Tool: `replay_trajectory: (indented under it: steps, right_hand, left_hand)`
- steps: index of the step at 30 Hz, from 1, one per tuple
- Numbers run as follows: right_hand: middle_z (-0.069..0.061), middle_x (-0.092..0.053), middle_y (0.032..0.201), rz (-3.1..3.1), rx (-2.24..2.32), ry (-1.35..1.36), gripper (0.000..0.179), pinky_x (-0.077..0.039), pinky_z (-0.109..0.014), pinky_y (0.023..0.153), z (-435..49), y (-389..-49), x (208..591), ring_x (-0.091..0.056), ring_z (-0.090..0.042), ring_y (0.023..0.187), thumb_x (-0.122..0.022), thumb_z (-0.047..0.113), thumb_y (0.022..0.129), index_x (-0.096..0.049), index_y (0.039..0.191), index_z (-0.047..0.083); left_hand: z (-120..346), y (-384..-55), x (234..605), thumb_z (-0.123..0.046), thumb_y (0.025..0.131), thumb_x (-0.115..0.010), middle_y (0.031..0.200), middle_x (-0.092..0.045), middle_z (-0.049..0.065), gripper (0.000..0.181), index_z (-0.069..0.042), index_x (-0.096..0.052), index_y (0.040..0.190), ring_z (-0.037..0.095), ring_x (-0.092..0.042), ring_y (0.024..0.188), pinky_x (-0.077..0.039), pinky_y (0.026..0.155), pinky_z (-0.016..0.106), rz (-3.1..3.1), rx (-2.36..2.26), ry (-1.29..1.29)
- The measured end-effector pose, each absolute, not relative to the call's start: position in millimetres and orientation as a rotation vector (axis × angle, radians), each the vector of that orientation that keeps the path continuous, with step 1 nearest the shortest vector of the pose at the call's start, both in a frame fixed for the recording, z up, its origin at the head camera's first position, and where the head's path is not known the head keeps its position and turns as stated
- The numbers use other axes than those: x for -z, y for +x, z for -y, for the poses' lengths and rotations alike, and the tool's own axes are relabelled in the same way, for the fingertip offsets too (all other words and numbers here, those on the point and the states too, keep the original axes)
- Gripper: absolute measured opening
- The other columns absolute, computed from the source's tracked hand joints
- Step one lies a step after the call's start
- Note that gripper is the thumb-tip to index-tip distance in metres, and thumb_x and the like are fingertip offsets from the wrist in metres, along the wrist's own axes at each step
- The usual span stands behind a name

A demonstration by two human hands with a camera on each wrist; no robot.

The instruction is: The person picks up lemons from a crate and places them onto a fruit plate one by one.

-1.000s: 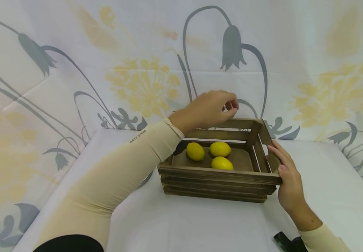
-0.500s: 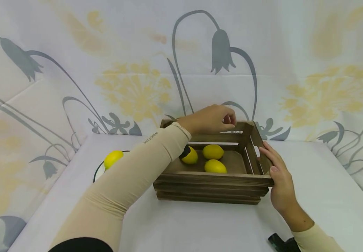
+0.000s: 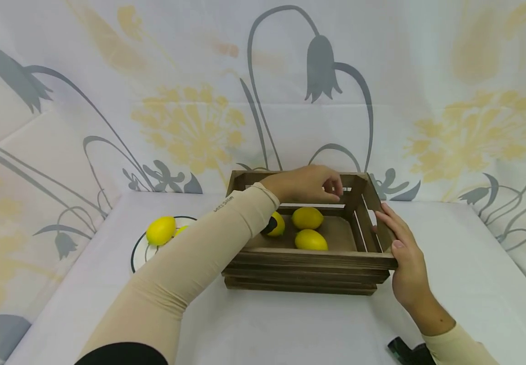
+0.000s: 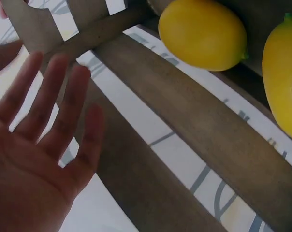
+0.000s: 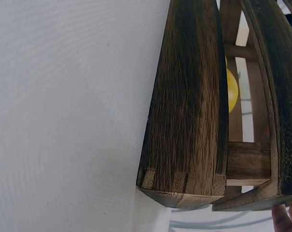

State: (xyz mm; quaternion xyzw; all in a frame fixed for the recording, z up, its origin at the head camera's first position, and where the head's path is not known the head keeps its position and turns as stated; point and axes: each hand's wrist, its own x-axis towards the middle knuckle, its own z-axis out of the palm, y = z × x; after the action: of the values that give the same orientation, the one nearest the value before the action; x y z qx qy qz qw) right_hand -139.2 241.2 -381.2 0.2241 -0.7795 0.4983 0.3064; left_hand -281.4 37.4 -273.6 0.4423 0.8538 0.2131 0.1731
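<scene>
A brown slatted wooden crate (image 3: 308, 258) stands on the white table with three lemons inside. One lemon (image 3: 307, 218) lies at the back, another lemon (image 3: 311, 240) in front of it. The third lemon (image 3: 277, 224) is partly hidden by the left wrist. My left hand (image 3: 306, 183) hovers over the crate's far side and holds nothing; the left wrist view shows its fingers (image 4: 49, 96) loosely extended, apart from the lemons (image 4: 202, 34). At the crate's right end, my right hand (image 3: 410, 261) grips the side board, thumb near the rim.
Left of the crate is a white, dark-rimmed plate (image 3: 138, 255), partly covered by the left sleeve (image 3: 199, 243). A lemon (image 3: 160, 230) sits on it, with a sliver of another yellow lemon beside it. A patterned cloth (image 3: 199, 126) hangs behind the table.
My left hand has lowered from above the crate's back edge to just over its inside. The view has shifted, and the plate with its lemon has come into sight. My right hand keeps its grip.
</scene>
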Motion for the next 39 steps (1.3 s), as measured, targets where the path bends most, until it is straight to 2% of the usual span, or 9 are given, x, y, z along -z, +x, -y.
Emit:
replay_trajectory:
  steps: [7, 14, 23, 26, 29, 31, 33, 37, 39]
  right_hand:
    - [-0.023, -0.034, 0.143, 2.046, -1.340, 0.609, 0.044, -0.020, -0.020, 0.110, -241, -139, 380, -0.035, -0.020, 0.132, -0.022, 0.011, 0.097, -0.047, 0.128, -0.008]
    - [-0.023, -0.033, 0.143, 2.046, -1.352, 0.613, 0.044, -0.021, -0.020, 0.110, -241, -140, 378, -0.038, -0.017, 0.129, -0.022, 0.011, 0.097, -0.046, 0.129, -0.007]
    - [-0.024, -0.034, 0.142, 2.043, -1.318, 0.616, 0.044, -0.021, -0.019, 0.109, -243, -140, 376, -0.037, -0.017, 0.131, -0.023, 0.012, 0.097, -0.047, 0.128, -0.008]
    - [-0.023, -0.034, 0.142, 2.046, -1.318, 0.609, 0.044, -0.021, -0.019, 0.110, -244, -139, 376, -0.036, -0.018, 0.132, -0.023, 0.013, 0.098, -0.047, 0.128, -0.007]
    - [-0.023, -0.034, 0.143, 2.051, -1.324, 0.603, 0.044, -0.021, -0.019, 0.109, -244, -138, 377, -0.035, -0.018, 0.133, -0.023, 0.013, 0.098, -0.047, 0.129, -0.007]
    - [-0.022, -0.034, 0.143, 2.055, -1.321, 0.600, 0.044, -0.022, -0.018, 0.109, -244, -137, 378, -0.036, -0.017, 0.132, -0.023, 0.013, 0.098, -0.047, 0.129, -0.007]
    - [-0.022, -0.034, 0.143, 2.054, -1.315, 0.605, 0.044, -0.022, -0.018, 0.109, -245, -138, 380, -0.040, -0.015, 0.128, -0.022, 0.012, 0.098, -0.047, 0.129, -0.007]
    - [-0.022, -0.034, 0.143, 2.055, -1.321, 0.613, 0.043, -0.022, -0.018, 0.109, -244, -138, 381, -0.039, -0.016, 0.129, -0.022, 0.011, 0.098, -0.047, 0.129, -0.007]
    - [-0.022, -0.034, 0.143, 2.055, -1.326, 0.613, 0.043, -0.022, -0.018, 0.109, -243, -138, 381, -0.036, -0.018, 0.132, -0.022, 0.011, 0.098, -0.046, 0.129, -0.007]
  left_hand:
    - [-40, -280, 279, -0.030, 0.088, -0.060, 0.112, -0.057, -0.005, 0.029, -0.019, -0.058, 0.115, 0.007, -0.054, 0.100, -0.045, 0.086, 0.020, -2.267, -0.454, 1.175]
    - [-43, -279, 283, -0.031, 0.084, -0.065, 0.124, -0.055, 0.001, 0.031, -0.023, -0.058, 0.114, 0.008, -0.053, 0.103, -0.045, 0.087, 0.021, -2.222, -0.324, 1.100]
    - [-41, -275, 285, -0.029, 0.083, -0.068, 0.111, -0.058, -0.002, 0.038, -0.024, -0.058, 0.119, 0.014, -0.057, 0.100, -0.048, 0.089, 0.031, -2.187, -0.218, 0.927]
    - [-40, -272, 285, -0.029, 0.083, -0.067, 0.105, -0.061, 0.000, 0.039, -0.026, -0.058, 0.121, 0.019, -0.059, 0.099, -0.046, 0.092, 0.039, -2.175, -0.137, 0.868]
    - [-40, -268, 287, -0.031, 0.083, -0.067, 0.101, -0.064, 0.001, 0.038, -0.028, -0.058, 0.120, 0.021, -0.060, 0.098, -0.046, 0.092, 0.041, -2.177, -0.057, 0.846]
    - [-41, -267, 288, -0.032, 0.083, -0.068, 0.100, -0.063, 0.000, 0.037, -0.028, -0.059, 0.118, 0.020, -0.060, 0.094, -0.047, 0.088, 0.038, -2.191, -0.025, 0.856]
    - [-42, -265, 291, -0.030, 0.082, -0.068, 0.101, -0.061, -0.003, 0.034, -0.027, -0.061, 0.116, 0.017, -0.059, 0.085, -0.048, 0.079, 0.032, -2.195, -0.037, 0.861]
    - [-41, -262, 296, -0.030, 0.082, -0.069, 0.101, -0.057, -0.007, 0.028, -0.025, -0.065, 0.109, 0.010, -0.048, 0.065, -0.040, 0.058, 0.021, -2.196, -0.052, 0.868]
    - [-41, -261, 297, -0.032, 0.081, -0.069, 0.099, -0.058, -0.008, 0.027, -0.026, -0.065, 0.107, 0.009, -0.044, 0.060, -0.037, 0.054, 0.019, -2.203, -0.041, 0.867]
